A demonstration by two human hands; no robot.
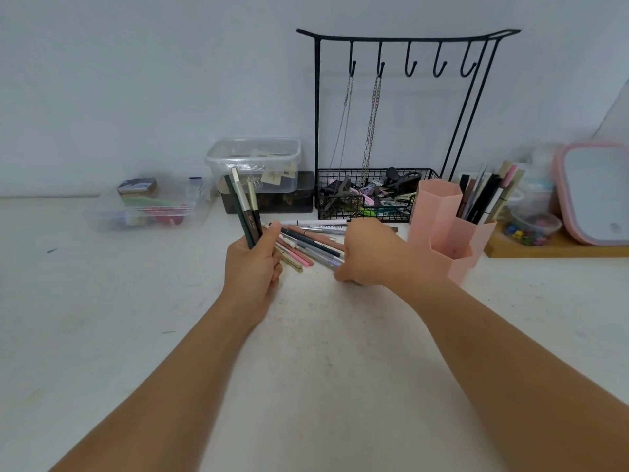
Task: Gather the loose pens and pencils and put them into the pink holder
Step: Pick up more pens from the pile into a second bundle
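While our white table [323, 352] holds much besides, we keep to what the task needs, and we judge the work partly done. Toward the table's far edge stands the black wire rack [401, 131] with its hooks, chains and basket. Just right of that basket, near the far right of the table, stands the pink holder [442, 226], a cluster of hexagonal tubes; its rear tube already carries a batch of pens and pencils [483, 195] standing upright, while the nearer tubes look empty from here.

Between our hands, in front of the basket, lies the loose pile of pens [313, 247], a good dozen or so flat on the table and overlapping; these are what remains.

Our left hand [253, 264] is closed around a small bundle of pens [243, 206], three or four held upright above the pile's left end. Our right hand [367, 257] rests knuckles up on the pile's right end, just beside the holder; its fingers curl under, and we cannot tell whether they grip anything.
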